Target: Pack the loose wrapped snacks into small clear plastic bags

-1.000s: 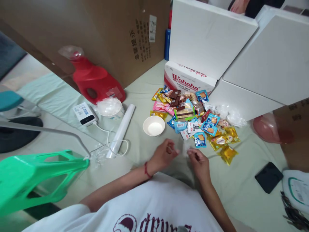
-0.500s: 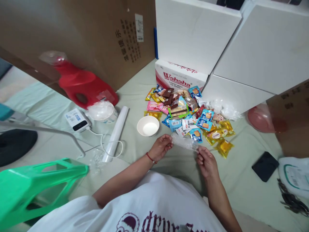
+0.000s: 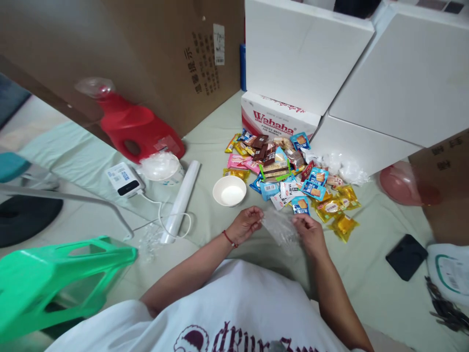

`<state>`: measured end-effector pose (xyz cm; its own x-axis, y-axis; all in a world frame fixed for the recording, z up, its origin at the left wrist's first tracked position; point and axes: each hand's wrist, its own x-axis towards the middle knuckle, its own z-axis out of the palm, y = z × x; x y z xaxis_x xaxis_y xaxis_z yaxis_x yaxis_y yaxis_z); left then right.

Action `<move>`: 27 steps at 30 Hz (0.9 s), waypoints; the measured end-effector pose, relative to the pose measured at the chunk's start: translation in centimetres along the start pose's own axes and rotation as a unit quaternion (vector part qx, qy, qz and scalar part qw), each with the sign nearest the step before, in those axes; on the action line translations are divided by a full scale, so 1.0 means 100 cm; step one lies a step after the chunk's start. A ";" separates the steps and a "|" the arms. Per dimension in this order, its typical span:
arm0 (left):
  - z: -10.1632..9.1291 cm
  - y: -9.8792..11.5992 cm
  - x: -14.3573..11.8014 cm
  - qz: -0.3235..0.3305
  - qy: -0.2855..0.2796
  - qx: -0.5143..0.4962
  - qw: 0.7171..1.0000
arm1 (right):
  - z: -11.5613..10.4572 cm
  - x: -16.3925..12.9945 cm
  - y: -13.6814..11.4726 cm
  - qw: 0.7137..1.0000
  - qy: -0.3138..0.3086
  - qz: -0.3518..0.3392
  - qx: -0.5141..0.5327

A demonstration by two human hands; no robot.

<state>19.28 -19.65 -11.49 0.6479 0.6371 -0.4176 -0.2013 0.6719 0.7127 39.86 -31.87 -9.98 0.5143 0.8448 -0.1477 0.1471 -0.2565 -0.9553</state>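
Note:
Between my two hands hangs a clear plastic bag, thin and crumpled, its lower part drooping toward me. My left hand, with a red bracelet at the wrist, pinches its left side. At the other side, the fingers of my right hand are closed on the bag. Just beyond it lies a heap of wrapped snacks, with blue, gold, brown and pink packets. A white paper bowl stands upright to the left of the heap, apart from my hands.
Left are a white roll, a cabled white device, a plastic-filled bowl, a red jug and a green plastic frame. A Wahaba-like "Wahaha" box stands behind the snacks. A black phone-like slab lies right.
The bag was stretched flat and narrow between my hands; now it hangs down, more spread out. My right hand has moved slightly up and closer to my left. The view has shifted slightly.

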 end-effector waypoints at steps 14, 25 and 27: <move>0.049 -0.018 -0.024 0.319 -0.006 0.555 0.768 | -0.001 -0.011 0.005 0.976 0.120 0.118 0.138; 0.030 -0.014 0.002 0.081 0.010 0.157 0.984 | -0.032 -0.029 0.009 0.973 0.070 0.144 0.164; 0.018 -0.008 -0.004 0.043 0.019 0.073 0.996 | -0.048 -0.030 0.008 0.964 0.071 0.161 0.198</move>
<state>20.52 -21.09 -10.91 0.6034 0.7061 -0.3705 -0.1448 0.5539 0.8199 42.45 -36.85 -9.08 0.5945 0.6712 -0.4428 -0.3597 -0.2705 -0.8930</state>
